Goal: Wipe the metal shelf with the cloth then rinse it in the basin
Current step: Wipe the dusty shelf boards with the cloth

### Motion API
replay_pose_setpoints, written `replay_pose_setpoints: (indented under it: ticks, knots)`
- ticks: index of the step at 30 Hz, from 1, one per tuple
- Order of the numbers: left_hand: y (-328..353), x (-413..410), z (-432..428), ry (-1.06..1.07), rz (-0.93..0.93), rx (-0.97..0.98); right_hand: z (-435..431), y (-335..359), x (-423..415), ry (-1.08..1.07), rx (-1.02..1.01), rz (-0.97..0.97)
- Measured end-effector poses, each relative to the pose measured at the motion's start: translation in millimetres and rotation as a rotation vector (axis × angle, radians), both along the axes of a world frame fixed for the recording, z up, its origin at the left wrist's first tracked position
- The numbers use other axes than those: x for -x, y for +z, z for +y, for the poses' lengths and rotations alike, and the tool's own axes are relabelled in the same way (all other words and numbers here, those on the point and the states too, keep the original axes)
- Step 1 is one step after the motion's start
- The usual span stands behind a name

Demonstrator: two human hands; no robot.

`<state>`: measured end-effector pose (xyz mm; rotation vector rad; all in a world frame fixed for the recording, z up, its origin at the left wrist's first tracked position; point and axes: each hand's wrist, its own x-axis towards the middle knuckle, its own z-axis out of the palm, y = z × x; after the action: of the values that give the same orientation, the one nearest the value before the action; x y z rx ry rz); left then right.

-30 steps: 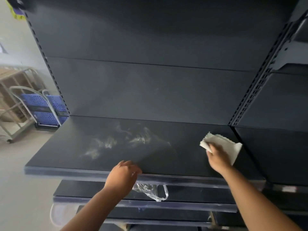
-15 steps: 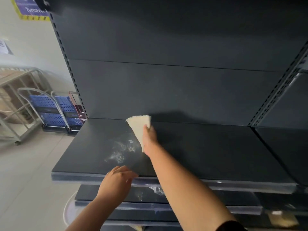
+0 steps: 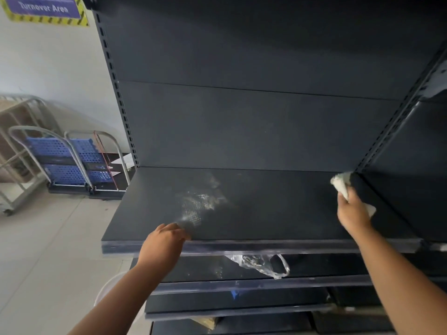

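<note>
Right hand (image 3: 353,215) grips cloth (image 3: 341,183) at far-right corner of metal shelf (image 3: 278,213), left hand (image 3: 162,246) loose on near edge; sweep left, flat pressure, over wet smear (image 3: 202,201).

A shop stockroom: gondola shelving (image 3: 242,131), trolleys (image 3: 72,163), "Turnover Area" sign (image 3: 46,8).

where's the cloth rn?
Head view: the cloth is in the right hand, pressed at the far right rear corner of the shelf, beside the slotted upright.
</note>
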<state>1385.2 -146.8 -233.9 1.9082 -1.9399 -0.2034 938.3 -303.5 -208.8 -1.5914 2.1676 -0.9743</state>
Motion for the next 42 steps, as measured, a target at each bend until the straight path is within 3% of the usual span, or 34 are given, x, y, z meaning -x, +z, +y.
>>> replay_pose_setpoints:
  ticks: [5,11,14,19,21,25,29,33,38,42]
  knots:
    - [2.1,-6.9,6.8,0.025,0.043,-0.007,24.8,-34.2,-69.7,0.192,-0.3,0.378]
    - [-0.4,-5.8,10.7,0.08,0.104,-0.002,55.0,-28.3,-243.4,0.542,-0.266,0.282]
    - [-2.6,-5.2,11.1,0.108,0.123,-0.011,71.1,-18.7,-311.6,0.629,-0.335,-0.103]
    - [-1.6,-3.8,9.9,0.149,0.138,-0.058,67.2,14.1,-320.7,0.235,-0.399,-1.31]
    - [-1.1,-3.3,9.2,0.162,0.131,-0.075,54.9,26.0,-288.6,0.173,-0.304,-1.468]
    - [1.1,1.2,9.4,0.2,0.107,-0.079,22.0,46.3,-204.4,0.171,0.019,-1.268]
    - [2.4,5.0,10.2,0.219,0.106,-0.063,-16.1,47.0,-131.7,0.117,0.279,-0.68]
    - [1.9,7.3,10.5,0.233,0.11,-0.045,-53.7,-1.9,-109.9,0.153,0.181,-0.303]
    - [0.4,6.1,10.3,0.214,0.129,-0.046,-70.5,-53.0,-171.8,0.307,-0.185,0.287]
    - [-1.8,2.8,5.9,0.223,0.159,-0.044,-49.2,-55.1,-273.6,0.588,-0.159,0.299]
